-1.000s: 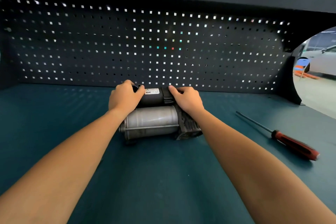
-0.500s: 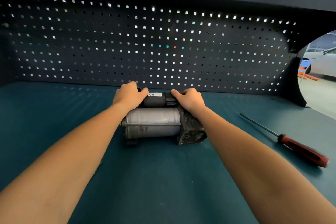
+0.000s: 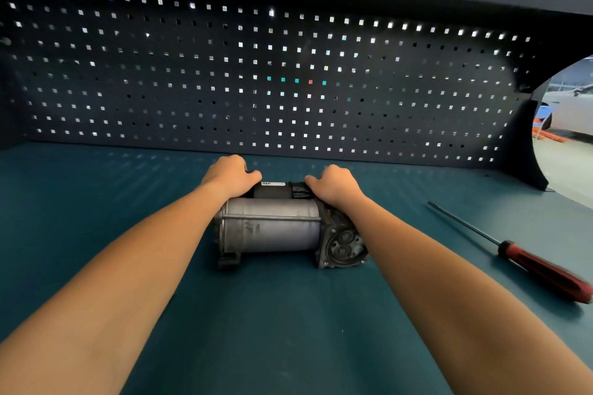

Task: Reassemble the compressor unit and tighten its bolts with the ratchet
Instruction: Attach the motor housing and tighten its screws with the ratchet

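The compressor unit (image 3: 290, 223) is lying on its side in the middle of the blue-green bench top (image 3: 96, 208), near the dark wall with holes (image 3: 192, 80). Its big silver can (image 3: 269, 232) is facing the person. A black round part (image 3: 272, 192) with a small white sticker (image 3: 272, 184) is sitting just behind the can. A dark metal end (image 3: 345, 245) with round holes is showing on the right side.

The left hand (image 3: 229, 176) is gripping the left end of the black round part, with its fingers curling over the far side. The right hand (image 3: 335, 186) is gripping the right end the same way, with its fingers bending over the top. Both arms are reaching forward.

A screwdriver (image 3: 542, 269) with a red handle is lying on the bench off to the right, well apart from the unit. A white car (image 3: 574, 112) is showing far away past the right edge.
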`<state>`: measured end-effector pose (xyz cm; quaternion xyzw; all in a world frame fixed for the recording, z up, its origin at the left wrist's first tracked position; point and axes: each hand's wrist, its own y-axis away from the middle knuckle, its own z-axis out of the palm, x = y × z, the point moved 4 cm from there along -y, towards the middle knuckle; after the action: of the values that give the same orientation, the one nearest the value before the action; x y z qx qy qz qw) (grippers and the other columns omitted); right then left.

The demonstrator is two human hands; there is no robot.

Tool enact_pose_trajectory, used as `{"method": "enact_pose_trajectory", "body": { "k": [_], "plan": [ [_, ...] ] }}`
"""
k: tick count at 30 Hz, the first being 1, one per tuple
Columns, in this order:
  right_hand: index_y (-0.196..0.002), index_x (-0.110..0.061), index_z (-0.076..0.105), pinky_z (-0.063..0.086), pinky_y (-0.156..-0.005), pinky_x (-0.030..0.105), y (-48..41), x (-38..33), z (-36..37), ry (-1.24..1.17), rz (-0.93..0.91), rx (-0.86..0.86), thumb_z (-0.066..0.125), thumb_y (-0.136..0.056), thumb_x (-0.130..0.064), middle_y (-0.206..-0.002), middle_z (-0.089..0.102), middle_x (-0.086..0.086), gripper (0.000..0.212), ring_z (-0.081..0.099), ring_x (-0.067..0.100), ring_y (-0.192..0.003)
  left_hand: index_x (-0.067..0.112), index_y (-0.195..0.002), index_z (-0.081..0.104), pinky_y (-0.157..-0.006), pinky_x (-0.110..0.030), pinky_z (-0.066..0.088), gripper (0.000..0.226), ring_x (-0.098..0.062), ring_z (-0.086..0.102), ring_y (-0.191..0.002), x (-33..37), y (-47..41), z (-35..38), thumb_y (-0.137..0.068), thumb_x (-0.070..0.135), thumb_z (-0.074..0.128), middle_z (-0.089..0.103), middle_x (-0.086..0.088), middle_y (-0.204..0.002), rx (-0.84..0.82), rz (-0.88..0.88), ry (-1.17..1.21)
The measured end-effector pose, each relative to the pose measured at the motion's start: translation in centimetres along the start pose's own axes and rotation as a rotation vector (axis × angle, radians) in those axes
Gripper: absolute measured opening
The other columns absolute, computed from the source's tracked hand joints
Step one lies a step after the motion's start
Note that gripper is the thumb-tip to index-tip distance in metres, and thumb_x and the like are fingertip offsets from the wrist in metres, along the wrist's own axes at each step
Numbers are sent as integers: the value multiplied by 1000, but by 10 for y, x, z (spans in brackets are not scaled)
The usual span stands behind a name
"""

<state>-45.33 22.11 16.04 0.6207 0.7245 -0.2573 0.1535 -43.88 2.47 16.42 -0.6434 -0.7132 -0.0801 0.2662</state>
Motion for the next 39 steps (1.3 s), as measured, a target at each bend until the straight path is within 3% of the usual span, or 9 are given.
{"method": "enact_pose_trajectory", "body": {
  "k": [6, 16, 21, 24, 26, 28, 31, 35, 39],
  "plan": [
    [-52, -11, 28, 22, -44, 25, 2, -1, 2, 10, 24, -19, 48, -92, -27, -49, 32, 3, 48, 30, 18, -45, 13, -58, 29, -52, -29, 22, 44, -18, 28, -52, -6, 0, 1, -88, 32, 55, 28, -1, -54, -3, -36, 58],
    [-58, -11, 31, 23, -45, 24, 31, 0, -3, -5, 122, 5, 47, -92, -26, -58, 34, 3, 40, 31, 17, -49, 12, -74, 48, -63, -31, 33, 35, -20, 43, -68, -2, 13, -1, -89, 42, 54, 46, -9, -70, -40, 40, 13],
    [-59, -11, 31, 22, -44, 24, 53, -4, -6, -16, 128, 13, 47, -92, -26, -57, 35, 2, 40, 31, 16, -48, 9, -63, 42, -58, -30, 31, 44, -22, 41, -62, -1, 35, -7, -90, 42, 54, 40, -8, -60, -22, 50, -4],
    [-58, -11, 30, 22, -45, 23, 67, -7, -8, -17, 133, 17, 48, -92, -26, -55, 35, 2, 41, 30, 16, -47, 7, -70, 52, -62, -30, 38, 43, -22, 46, -63, 1, 50, -13, -93, 44, 50, 48, -10, -68, -32, 65, -37],
    [-57, -8, 33, 24, -46, 23, 75, -12, -12, -48, 98, 54, 50, -90, -26, -54, 36, 4, 41, 32, 19, -49, 4, -89, 62, -74, -33, 45, 45, -24, 54, -80, 11, 60, -22, -95, 45, 45, 54, -10, -93, -28, 147, -157],
    [-71, -3, 53, 35, -54, 27, 85, -21, -21, -104, 0, 118, 51, -90, -25, -68, 52, 12, 29, 47, 28, -63, 6, -106, 60, -83, -36, 45, 41, -26, 54, -97, 25, 71, -38, -97, 41, 41, 51, -8, -110, -1, 261, -169],
    [-110, -7, 65, 44, -83, 33, 106, -30, -35, -131, -183, 224, 50, -92, -25, -114, 62, 11, 29, 56, 26, -102, 4, -106, 62, -78, -37, 45, 34, -29, 59, -92, 27, 87, -73, -98, 30, 41, 64, -13, -103, 44, 325, -44],
    [-106, -6, 68, 35, -101, 39, 144, -20, -44, -15, -340, 339, 55, -91, -24, -117, 62, 8, 26, 50, 25, -115, 8, -102, 66, -80, -35, 47, 25, -25, 63, -89, -29, 112, -95, -96, 23, 46, 68, -6, -97, 41, 196, -13],
    [-108, -6, 66, 30, -107, 41, 175, 9, -49, -229, -224, 482, 57, -91, -24, -124, 57, 8, 27, 46, 22, -123, 11, -119, 60, -88, -26, 40, 34, -18, 56, -106, -92, 139, -68, -90, 29, 58, 60, -2, -123, -187, 68, -248]
  ]
}}
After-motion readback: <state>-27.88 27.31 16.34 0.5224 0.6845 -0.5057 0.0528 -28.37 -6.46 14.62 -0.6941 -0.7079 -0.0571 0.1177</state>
